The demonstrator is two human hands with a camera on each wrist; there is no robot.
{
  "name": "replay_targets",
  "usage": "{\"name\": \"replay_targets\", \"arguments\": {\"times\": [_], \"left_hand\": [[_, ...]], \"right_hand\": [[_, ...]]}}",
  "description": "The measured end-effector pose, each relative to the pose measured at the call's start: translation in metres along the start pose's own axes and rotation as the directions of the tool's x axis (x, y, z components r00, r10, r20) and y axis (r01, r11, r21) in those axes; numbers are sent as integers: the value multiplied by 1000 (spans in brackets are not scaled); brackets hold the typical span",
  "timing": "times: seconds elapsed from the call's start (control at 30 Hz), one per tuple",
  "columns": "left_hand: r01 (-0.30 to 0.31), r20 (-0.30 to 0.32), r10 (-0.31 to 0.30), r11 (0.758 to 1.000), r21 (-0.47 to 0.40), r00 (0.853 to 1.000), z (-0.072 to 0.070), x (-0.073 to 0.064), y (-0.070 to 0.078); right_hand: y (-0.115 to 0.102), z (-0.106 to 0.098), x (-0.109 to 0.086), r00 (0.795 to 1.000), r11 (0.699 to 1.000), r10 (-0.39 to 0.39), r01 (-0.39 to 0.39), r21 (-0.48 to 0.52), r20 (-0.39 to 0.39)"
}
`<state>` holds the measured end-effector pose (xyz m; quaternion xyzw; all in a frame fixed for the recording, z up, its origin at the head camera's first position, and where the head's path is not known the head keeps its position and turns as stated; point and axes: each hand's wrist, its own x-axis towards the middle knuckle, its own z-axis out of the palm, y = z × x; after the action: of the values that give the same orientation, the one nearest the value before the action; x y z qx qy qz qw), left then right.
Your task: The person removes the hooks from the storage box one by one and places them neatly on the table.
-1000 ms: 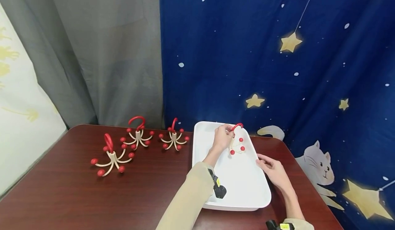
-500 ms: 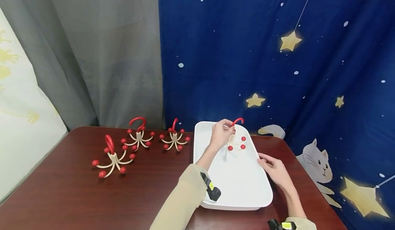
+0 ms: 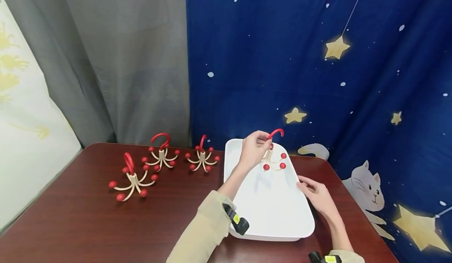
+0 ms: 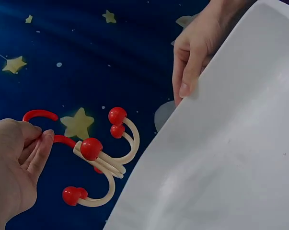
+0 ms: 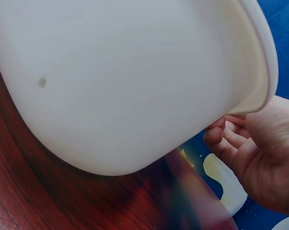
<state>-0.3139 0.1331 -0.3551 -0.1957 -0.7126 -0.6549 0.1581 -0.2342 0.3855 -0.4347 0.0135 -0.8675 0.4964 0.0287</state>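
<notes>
My left hand [image 3: 253, 152] pinches the red hook of a multi-arm hanger [image 4: 110, 165] between thumb and fingers. Cream arms with red ball tips curve out from its stem, and it hangs over the far end of a white tray [image 3: 273, 200]. In the left wrist view it shows tilted, with the hook to the left. At the tray's right rim, my right hand [image 3: 318, 195] grips the edge with thumb and curled fingers. From the right wrist, the fingertips [image 5: 213, 136] press against the rim from below.
Three similar hangers stand on the dark red-brown table [image 3: 169, 223] left of the tray: a near one [image 3: 133, 180], a middle one [image 3: 161, 157] and one [image 3: 202, 159] close to the tray. A grey curtain [image 3: 141, 59] and a starry blue curtain [image 3: 254, 59] hang behind.
My left hand has risen a little with the hanger, lifting it slightly above the tray. The right hand stays at the rim, and the other hangers have not moved.
</notes>
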Motion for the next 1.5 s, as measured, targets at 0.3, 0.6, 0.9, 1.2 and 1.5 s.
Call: {"name": "replay_targets", "arguments": {"times": [0.3,0.6,0.9,1.2,1.5], "left_hand": [[-59,0,59,996,-60,998,-15,-10,22],[-95,3,95,991,-91,995,-39,-22,39],[-126,0,127,988,-90,992,-65,-37,42],[-106,8,107,992,-65,994,-89,-51,43],[-109,10,110,991,-72,994,-118,-64,42]], "right_hand": [[2,-1,0,1000,1000,-14,14,-4,-5],[4,-1,1,999,999,-35,35,3,0],[0,-2,-1,1000,999,-28,28,17,8],[0,-1,-2,999,999,-31,31,15,5],[1,-1,-2,999,999,-37,37,11,3]]}}
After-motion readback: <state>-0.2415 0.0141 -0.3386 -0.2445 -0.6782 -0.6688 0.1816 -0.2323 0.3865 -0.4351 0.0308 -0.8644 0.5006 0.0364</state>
